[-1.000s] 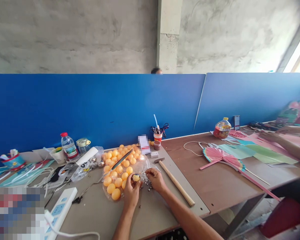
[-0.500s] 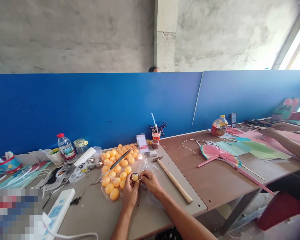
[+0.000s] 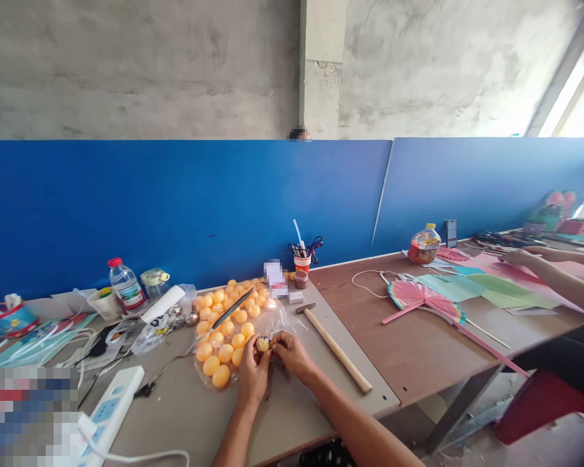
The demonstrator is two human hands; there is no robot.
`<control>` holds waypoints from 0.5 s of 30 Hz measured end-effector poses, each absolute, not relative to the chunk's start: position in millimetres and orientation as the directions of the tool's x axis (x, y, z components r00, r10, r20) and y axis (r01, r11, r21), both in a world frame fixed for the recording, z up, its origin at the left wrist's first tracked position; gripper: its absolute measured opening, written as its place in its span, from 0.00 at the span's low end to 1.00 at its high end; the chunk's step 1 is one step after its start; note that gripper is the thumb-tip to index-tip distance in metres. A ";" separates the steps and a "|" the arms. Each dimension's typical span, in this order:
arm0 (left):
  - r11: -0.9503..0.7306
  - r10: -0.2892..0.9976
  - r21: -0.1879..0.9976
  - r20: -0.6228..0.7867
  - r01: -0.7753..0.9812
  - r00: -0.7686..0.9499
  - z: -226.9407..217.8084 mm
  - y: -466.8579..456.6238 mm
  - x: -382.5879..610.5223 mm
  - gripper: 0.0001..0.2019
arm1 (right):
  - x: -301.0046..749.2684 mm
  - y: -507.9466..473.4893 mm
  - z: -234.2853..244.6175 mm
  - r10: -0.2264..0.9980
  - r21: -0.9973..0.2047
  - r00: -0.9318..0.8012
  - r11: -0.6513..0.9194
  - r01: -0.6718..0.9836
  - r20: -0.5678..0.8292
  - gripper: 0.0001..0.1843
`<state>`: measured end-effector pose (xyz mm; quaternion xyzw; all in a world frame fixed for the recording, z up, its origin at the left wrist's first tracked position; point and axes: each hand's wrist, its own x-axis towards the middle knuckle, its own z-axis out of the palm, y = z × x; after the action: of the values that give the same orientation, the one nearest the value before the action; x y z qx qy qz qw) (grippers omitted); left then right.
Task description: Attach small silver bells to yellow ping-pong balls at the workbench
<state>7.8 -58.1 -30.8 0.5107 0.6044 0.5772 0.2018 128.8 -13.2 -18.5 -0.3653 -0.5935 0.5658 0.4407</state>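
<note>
Left hand: the left hand (image 3: 253,377) is curling its fingers around an orange ball (image 3: 263,343), gripping it from below and from the left.
Right hand: the right hand (image 3: 288,354) is pinching the same ball from the right with bent fingertips.
Ball's place: the ball is being held just above the grey table (image 3: 292,415), near the middle of its front half, touching the near rim of the bag.
Clear plastic bag: the clear plastic bag (image 3: 278,320) is lying open and flat on the grey table, holding a heap of loose orange ping-pong balls (image 3: 224,324); a thin dark rod is lying across the heap.
Red paper cup: the red paper cup (image 3: 302,263) is standing at the back edge against the blue partition, holding scissors and pens upright.
Small brown jar: the small brown jar (image 3: 300,279) is sitting just in front of that cup; its contents cannot be told.
Hammer: the hammer (image 3: 338,351) is lying slantwise along the grey table's right edge, head toward the back.
Back-left corner: a water bottle (image 3: 125,286), a green-lidded glass jar (image 3: 154,281) and a white paper cup (image 3: 102,302) are standing close together.
Front-left corner: a white power strip (image 3: 114,405) is lying there.
Brown table: a pink paper fan (image 3: 425,301) is lying flat, a drink bottle (image 3: 423,245) is standing at the back edge, and a co-worker's arm (image 3: 555,275) is reaching over coloured paper.
</note>
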 end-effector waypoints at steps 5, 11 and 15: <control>-0.195 0.857 0.904 0.346 0.381 -0.382 -30.8 -58.8 8.5 0.21 | 128.2 -9.5 -22.0 0.931 -0.995 -0.359 0.037 -0.090 0.067 0.02; -0.197 0.859 0.911 0.339 0.362 -0.383 -33.8 -57.1 6.5 0.22 | 126.7 -11.9 -21.2 0.937 -0.985 -0.327 0.078 -0.154 0.125 0.03; -0.206 0.871 0.934 0.311 0.293 -0.381 -37.2 -54.8 5.3 0.23 | 128.6 -15.7 -22.6 0.927 -0.960 -0.250 0.271 -0.071 0.280 0.06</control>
<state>5.3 -54.8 -37.2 0.5004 0.5815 0.5936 0.2431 128.6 -15.7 -22.6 -0.3469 -0.6171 0.4943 0.5044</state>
